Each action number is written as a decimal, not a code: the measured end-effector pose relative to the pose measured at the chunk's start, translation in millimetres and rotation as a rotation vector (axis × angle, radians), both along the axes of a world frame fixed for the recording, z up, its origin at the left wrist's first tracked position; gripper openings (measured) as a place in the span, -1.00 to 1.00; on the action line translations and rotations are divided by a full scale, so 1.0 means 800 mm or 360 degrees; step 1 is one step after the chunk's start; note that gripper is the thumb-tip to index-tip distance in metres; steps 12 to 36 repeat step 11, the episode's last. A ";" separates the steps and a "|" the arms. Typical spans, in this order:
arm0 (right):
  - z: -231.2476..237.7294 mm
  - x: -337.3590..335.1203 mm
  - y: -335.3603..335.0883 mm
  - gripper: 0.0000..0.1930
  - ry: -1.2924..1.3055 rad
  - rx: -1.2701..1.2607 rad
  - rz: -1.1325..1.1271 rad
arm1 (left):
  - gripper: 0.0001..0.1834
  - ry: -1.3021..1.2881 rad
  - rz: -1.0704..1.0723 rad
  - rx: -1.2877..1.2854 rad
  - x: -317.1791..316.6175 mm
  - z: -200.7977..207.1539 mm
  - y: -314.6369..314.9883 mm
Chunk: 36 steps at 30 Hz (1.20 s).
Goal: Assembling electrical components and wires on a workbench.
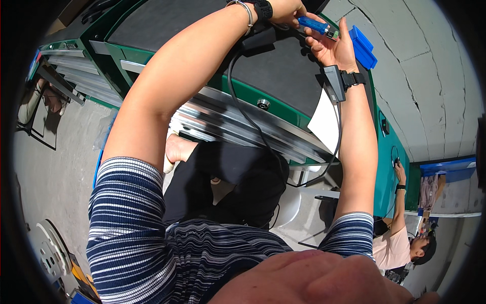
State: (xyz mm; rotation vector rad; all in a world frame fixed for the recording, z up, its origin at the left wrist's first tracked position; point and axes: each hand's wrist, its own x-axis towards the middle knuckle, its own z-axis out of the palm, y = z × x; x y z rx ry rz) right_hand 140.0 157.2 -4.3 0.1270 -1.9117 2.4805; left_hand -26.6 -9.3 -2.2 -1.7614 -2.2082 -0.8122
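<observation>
- The black mat (283,71) on the green cabinet (238,91) lies open beneath both hands.
- A blue bin (365,48) blocks the right edge.
- A black cable (243,109) hangs across the front.

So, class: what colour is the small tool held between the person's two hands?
Blue, with a small green-and-white tip: the small tool, seen best in the head view, held between the left hand and right hand.

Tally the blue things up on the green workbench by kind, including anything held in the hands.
Blue-handled tool, held between left hand and right hand: 1
Blue plastic bin on the green workbench: 1
Total: 2
</observation>
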 end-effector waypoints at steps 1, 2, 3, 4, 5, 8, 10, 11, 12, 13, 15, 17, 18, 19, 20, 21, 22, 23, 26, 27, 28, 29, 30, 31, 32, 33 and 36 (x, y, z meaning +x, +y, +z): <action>0.000 0.001 -0.002 -0.15 0.0017 0.0001 -0.0014 | -0.76 -0.0027 0.0022 -0.0033 -0.001 0.000 0.000; -0.001 0.001 -0.004 -0.15 0.0021 0.0005 -0.0017 | -0.76 -0.0052 0.0042 -0.0064 -0.002 0.001 0.000; -0.003 0.000 -0.005 -0.17 0.0004 0.0022 -0.0112 | -0.76 -0.0049 0.0039 -0.0062 -0.001 0.002 0.001; -0.005 0.000 -0.005 -0.19 0.0020 -0.0011 -0.0101 | -0.76 -0.0022 0.0072 -0.0056 -0.001 0.003 0.002; -0.005 -0.001 -0.004 -0.19 -0.0015 0.0036 -0.0211 | -0.76 0.0004 0.0105 -0.0051 -0.001 0.002 0.002; -0.004 -0.007 0.001 -0.22 0.0067 -0.0207 0.0072 | -0.75 0.0051 0.0153 0.0114 -0.002 0.002 0.003; -0.005 -0.008 0.004 -0.24 0.0066 -0.0298 0.0172 | -0.75 0.0096 0.0167 0.0122 -0.004 0.002 0.004; -0.005 -0.009 0.005 -0.24 0.0065 -0.0297 0.0173 | -0.74 0.0138 0.0178 0.0129 -0.005 0.002 0.005; -0.005 -0.009 0.005 -0.24 0.0065 -0.0297 0.0173 | -0.74 0.0138 0.0178 0.0129 -0.005 0.002 0.005; -0.005 -0.009 0.005 -0.24 0.0065 -0.0297 0.0173 | -0.74 0.0138 0.0178 0.0129 -0.005 0.002 0.005; -0.005 -0.009 0.005 -0.24 0.0065 -0.0297 0.0173 | -0.74 0.0138 0.0178 0.0129 -0.005 0.002 0.005; -0.005 -0.009 0.005 -0.24 0.0065 -0.0297 0.0173 | -0.74 0.0138 0.0178 0.0129 -0.005 0.002 0.005; -0.005 -0.009 0.005 -0.24 0.0065 -0.0297 0.0173 | -0.74 0.0138 0.0178 0.0129 -0.005 0.002 0.005; -0.005 -0.009 0.005 -0.24 0.0065 -0.0297 0.0173 | -0.74 0.0138 0.0178 0.0129 -0.005 0.002 0.005; -0.005 -0.009 0.005 -0.24 0.0065 -0.0297 0.0173 | -0.74 0.0138 0.0178 0.0129 -0.005 0.002 0.005; -0.005 -0.009 0.005 -0.24 0.0065 -0.0297 0.0173 | -0.74 0.0138 0.0178 0.0129 -0.005 0.002 0.005; -0.005 -0.009 0.005 -0.24 0.0065 -0.0297 0.0173 | -0.74 0.0138 0.0178 0.0129 -0.005 0.002 0.005; -0.005 -0.009 0.005 -0.24 0.0065 -0.0297 0.0173 | -0.74 0.0138 0.0178 0.0129 -0.005 0.002 0.005; -0.005 -0.009 0.005 -0.24 0.0065 -0.0297 0.0173 | -0.74 0.0138 0.0178 0.0129 -0.005 0.002 0.005; -0.005 -0.009 0.005 -0.24 0.0065 -0.0297 0.0173 | -0.74 0.0138 0.0178 0.0129 -0.005 0.002 0.005; -0.005 -0.009 0.005 -0.24 0.0065 -0.0297 0.0173 | -0.74 0.0138 0.0178 0.0129 -0.005 0.002 0.005; -0.005 -0.009 0.005 -0.24 0.0065 -0.0297 0.0173 | -0.74 0.0138 0.0178 0.0129 -0.005 0.002 0.005; -0.005 -0.009 0.005 -0.24 0.0065 -0.0297 0.0173 | -0.74 0.0138 0.0178 0.0129 -0.005 0.002 0.005; -0.005 -0.009 0.005 -0.24 0.0065 -0.0297 0.0173 | -0.74 0.0138 0.0178 0.0129 -0.005 0.002 0.005; -0.005 -0.009 0.005 -0.24 0.0065 -0.0297 0.0173 | -0.74 0.0138 0.0178 0.0129 -0.005 0.002 0.005; -0.005 -0.009 0.005 -0.24 0.0065 -0.0297 0.0173 | -0.74 0.0138 0.0178 0.0129 -0.005 0.002 0.005; -0.005 -0.009 0.005 -0.24 0.0065 -0.0297 0.0173 | -0.74 0.0138 0.0178 0.0129 -0.005 0.002 0.005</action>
